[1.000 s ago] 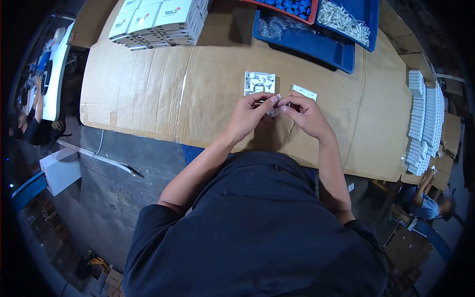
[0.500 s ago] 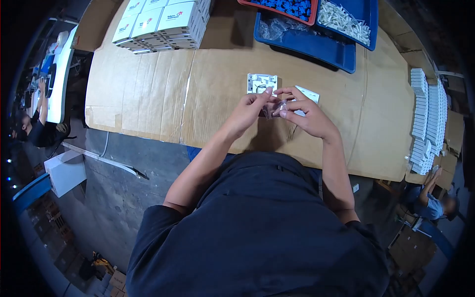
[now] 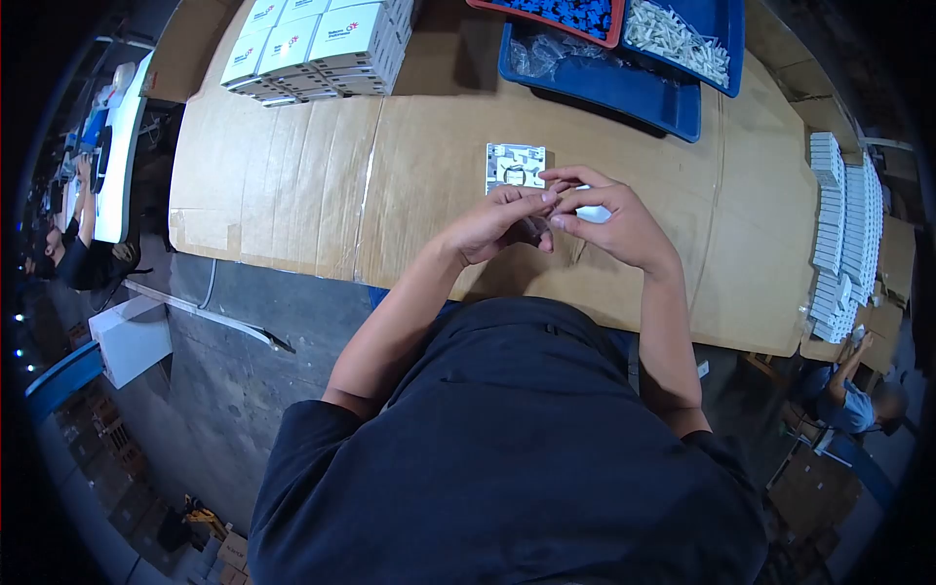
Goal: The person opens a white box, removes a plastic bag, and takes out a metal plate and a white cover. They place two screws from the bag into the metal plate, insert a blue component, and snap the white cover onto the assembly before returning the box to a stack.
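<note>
My left hand (image 3: 495, 226) is closed around a small clear plastic bag (image 3: 532, 227), which is mostly covered by the fingers now. Its thumb lies across the top, meeting the fingertips of my right hand (image 3: 618, 226). The right thumb and fingers pinch at the bag's edge, though the exact grip is partly hidden. Just beyond the hands, a white plastic unit (image 3: 515, 164) with a dark loop of wire lies on the cardboard-covered table (image 3: 439, 146). A flat white piece (image 3: 593, 207) shows behind the right fingers.
Stacked white boxes (image 3: 312, 49) stand at the back left. A blue tray (image 3: 624, 105) holds clear bags; beside it are a red tray (image 3: 614, 37) of blue parts and another blue tray (image 3: 736, 58) of white parts. White units (image 3: 843, 234) are stacked at right. Other people work at both sides.
My left hand has turned and closed further over the bag, hiding more of it. The right hand has shifted slightly, covering more of the flat white piece.
</note>
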`<state>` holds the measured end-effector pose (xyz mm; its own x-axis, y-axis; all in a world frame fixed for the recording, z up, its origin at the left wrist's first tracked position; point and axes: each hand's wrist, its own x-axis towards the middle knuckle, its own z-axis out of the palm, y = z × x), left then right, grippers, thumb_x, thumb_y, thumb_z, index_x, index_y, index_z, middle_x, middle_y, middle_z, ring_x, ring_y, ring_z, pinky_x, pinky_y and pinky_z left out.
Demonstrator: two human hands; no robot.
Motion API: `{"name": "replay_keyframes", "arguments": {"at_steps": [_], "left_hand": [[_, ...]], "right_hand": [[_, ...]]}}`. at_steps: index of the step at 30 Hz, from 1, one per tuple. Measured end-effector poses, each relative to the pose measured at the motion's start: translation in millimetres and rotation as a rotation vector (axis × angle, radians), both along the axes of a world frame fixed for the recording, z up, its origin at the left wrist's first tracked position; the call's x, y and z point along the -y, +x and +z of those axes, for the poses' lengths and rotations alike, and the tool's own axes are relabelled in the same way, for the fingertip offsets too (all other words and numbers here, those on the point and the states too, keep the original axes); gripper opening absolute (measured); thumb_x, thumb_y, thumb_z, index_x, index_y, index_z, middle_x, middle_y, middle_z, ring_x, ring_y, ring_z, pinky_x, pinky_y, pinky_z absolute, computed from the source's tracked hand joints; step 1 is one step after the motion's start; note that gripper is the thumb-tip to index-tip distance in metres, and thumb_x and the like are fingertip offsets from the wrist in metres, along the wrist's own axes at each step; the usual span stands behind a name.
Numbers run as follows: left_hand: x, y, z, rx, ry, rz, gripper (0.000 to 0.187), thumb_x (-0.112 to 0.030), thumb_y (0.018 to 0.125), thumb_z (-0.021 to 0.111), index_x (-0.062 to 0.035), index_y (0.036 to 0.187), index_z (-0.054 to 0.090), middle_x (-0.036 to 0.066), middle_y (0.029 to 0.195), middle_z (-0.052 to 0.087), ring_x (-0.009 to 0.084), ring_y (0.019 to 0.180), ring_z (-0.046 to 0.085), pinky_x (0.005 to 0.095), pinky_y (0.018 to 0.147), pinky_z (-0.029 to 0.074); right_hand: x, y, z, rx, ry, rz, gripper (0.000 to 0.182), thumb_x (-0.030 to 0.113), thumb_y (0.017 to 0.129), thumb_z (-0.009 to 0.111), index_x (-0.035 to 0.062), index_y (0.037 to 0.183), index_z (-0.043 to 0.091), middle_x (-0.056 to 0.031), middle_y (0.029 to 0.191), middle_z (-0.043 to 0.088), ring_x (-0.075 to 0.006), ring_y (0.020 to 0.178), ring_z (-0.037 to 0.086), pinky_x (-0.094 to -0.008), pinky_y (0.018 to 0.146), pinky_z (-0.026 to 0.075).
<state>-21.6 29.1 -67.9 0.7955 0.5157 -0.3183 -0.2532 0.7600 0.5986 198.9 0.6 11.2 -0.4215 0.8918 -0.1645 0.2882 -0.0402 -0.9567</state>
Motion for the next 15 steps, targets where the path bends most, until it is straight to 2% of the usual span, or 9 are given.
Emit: {"name": "replay_keyframes", "arguments": {"at_steps": [3, 6, 9, 15], "left_hand": [[0.4, -2.6, 1.2, 0.035, -0.022, 0.039, 0.035, -0.031, 0.108, 0.058, -0.0008, 0.121, 0.067, 0.009, 0.100, 0.073, 0.0187, 0.081, 0.072, 0.0337, 0.079, 0.058], [1.2, -0.5, 6.4, 0.045, -0.054, 0.074, 0.036, -0.032, 0.106, 0.062, -0.0004, 0.123, 0.068, 0.007, 0.097, 0.073, 0.0162, 0.079, 0.073, 0.0313, 0.075, 0.060], [0.2, -1.4, 3.0, 0.019, -0.064, 0.065, 0.038, -0.031, 0.106, 0.062, 0.0003, 0.127, 0.067, 0.009, 0.104, 0.074, 0.0178, 0.084, 0.073, 0.0318, 0.075, 0.061], [2.5, 1.7, 3.8, 0.022, 0.020, 0.038, 0.050, -0.036, 0.108, 0.057, 0.0027, 0.138, 0.061, 0.013, 0.120, 0.070, 0.0199, 0.102, 0.068, 0.0349, 0.095, 0.054]], "right_hand": [[-1.8, 0.2, -6.1, -0.064, -0.014, -0.091, 0.012, 0.006, 0.089, 0.078, 0.0025, 0.101, 0.079, -0.0121, 0.135, 0.065, -0.0235, 0.119, 0.065, -0.0350, 0.100, 0.052], [-3.2, -0.1, -4.8, -0.071, -0.021, -0.112, 0.011, 0.006, 0.090, 0.077, 0.0021, 0.101, 0.079, -0.0113, 0.134, 0.065, -0.0209, 0.114, 0.066, -0.0333, 0.096, 0.053], [-3.1, -2.6, -5.2, -0.059, 0.005, -0.120, 0.011, 0.007, 0.094, 0.074, 0.0011, 0.102, 0.078, -0.0105, 0.131, 0.067, -0.0185, 0.110, 0.067, -0.0319, 0.093, 0.054], [-16.9, 16.6, -6.0, -0.031, 0.014, -0.233, 0.016, 0.011, 0.100, 0.069, -0.0012, 0.108, 0.076, -0.0088, 0.122, 0.072, -0.0132, 0.100, 0.066, -0.0291, 0.086, 0.054]]}}
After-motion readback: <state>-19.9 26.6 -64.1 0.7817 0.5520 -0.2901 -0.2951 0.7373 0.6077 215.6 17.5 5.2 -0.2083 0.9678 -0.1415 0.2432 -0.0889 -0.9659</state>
